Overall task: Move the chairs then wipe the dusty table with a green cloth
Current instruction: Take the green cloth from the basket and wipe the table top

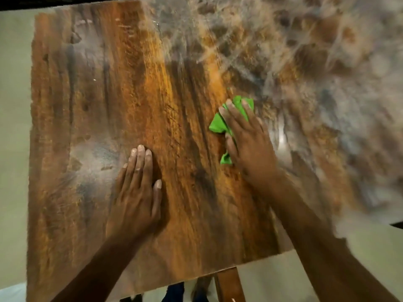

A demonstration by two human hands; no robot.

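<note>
At the near edge of the brown wooden table [178,203] a wooden leg [229,284] drops from under the top, close to the middle of that edge, and dark shapes show on the pale floor [13,149] beside it — too blurred to tell what they are.

Both bare forearms reach in over the near edge. The left hand [137,192] lies palm down on the bare wood, a little left of the table's middle and nearer the near edge than the far one; its fingers are straight and held together, the thumb out to the side, gripping nothing. Just left of it sits a pale, dusty patch [96,153] on the surface.

Farther in and to the right, the right hand [246,136] presses flat on a crumpled bright green cloth [220,125], fingers extended and slightly spread over it. The cloth lies on the tabletop near its middle, showing beyond the fingertips and out from under the thumb side of the hand. The hand is smeared by motion blur.

Beyond and to the right of the cloth, toward the far right corner, the wood is covered in grey-white dust [316,68] in swirled streaks — while the left half and the near middle show clean orange-brown grain. A dark strip [65,1] runs along the far edge.
</note>
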